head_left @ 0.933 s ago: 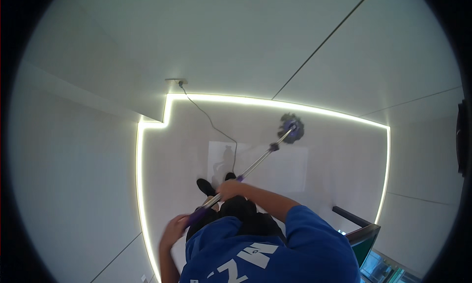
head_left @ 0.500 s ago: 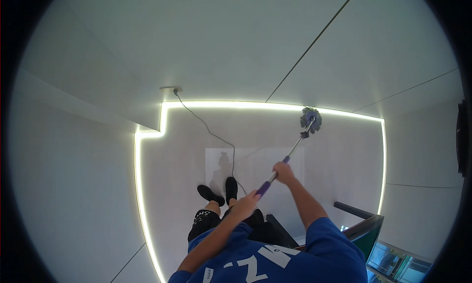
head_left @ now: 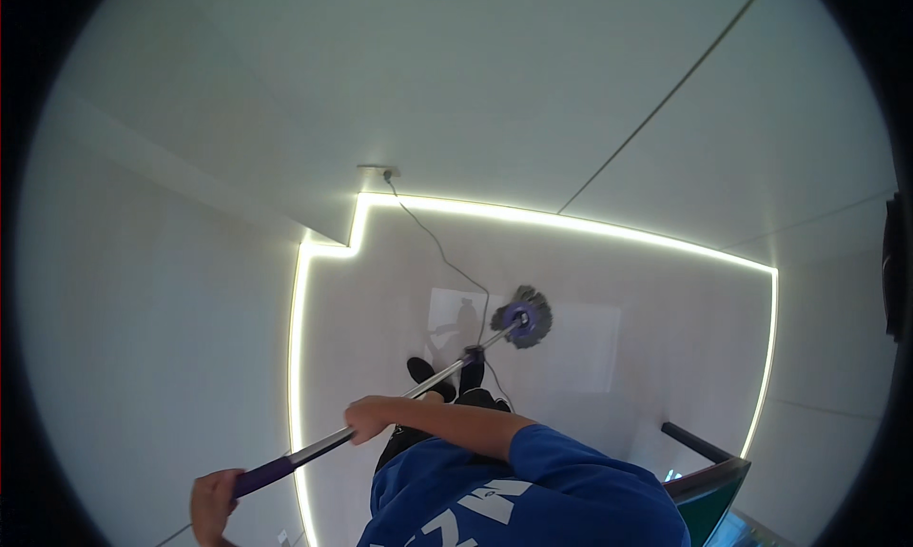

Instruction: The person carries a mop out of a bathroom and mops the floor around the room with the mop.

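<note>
A mop with a purple and silver pole slants from the lower left up to its round head, which has grey strands around a purple disc. The head rests on the pale floor, just right of my feet. My left hand is closed around the top end of the purple grip. Farther down, my right hand wraps round the silver pole, its forearm crossing in front of my body. A dark joint sits on the pole close to the mop head.
A thin grey cable runs from a wall socket across the floor, passing by my shoes and the mop. A glowing light strip edges the floor along the walls. A screen with a dark foot stands at lower right.
The mop head has come from the far wall's light strip back toward my feet, leftward and nearer. Both hands have swung left with the pole, still gripping it.
</note>
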Demonstrator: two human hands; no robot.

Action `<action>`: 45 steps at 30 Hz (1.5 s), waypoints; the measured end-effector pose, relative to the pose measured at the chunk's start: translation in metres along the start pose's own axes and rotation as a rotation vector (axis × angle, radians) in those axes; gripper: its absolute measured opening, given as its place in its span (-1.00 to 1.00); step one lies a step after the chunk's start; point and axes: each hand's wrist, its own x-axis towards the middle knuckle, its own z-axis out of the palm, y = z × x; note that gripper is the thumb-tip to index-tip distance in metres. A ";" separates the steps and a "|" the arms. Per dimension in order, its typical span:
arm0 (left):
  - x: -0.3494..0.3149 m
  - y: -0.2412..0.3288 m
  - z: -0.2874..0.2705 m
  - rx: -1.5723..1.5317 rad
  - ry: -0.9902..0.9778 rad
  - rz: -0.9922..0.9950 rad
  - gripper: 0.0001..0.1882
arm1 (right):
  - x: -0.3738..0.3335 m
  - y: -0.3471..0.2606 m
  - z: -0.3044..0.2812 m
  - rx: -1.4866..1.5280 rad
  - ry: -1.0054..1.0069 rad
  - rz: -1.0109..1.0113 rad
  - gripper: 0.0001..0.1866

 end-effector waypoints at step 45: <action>0.181 0.141 0.081 0.287 -0.381 0.897 -0.66 | -0.181 0.169 -0.040 -0.222 0.991 0.636 -0.77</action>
